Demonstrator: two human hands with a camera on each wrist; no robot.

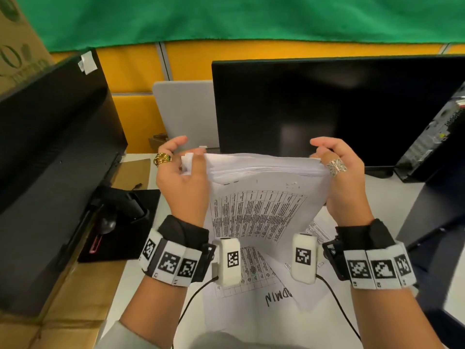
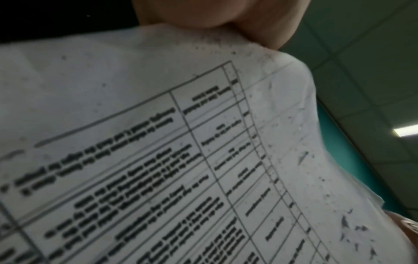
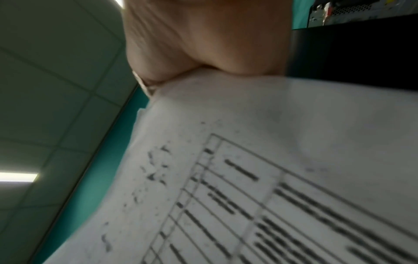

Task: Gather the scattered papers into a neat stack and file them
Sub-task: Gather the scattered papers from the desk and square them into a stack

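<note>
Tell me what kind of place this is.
Most likely an office cubicle: a dark monitor stands on a white desk before yellow partition panels, a computer tower sits at the right, and printed papers are held over the desk.

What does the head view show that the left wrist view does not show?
Only the head view shows the right hand, the loose printed sheets on the white desk and the black monitor. Only the left wrist view shows the grey ceiling tiles and a lit lamp. Both show the white stack of printed papers gripped by the left hand.
</note>
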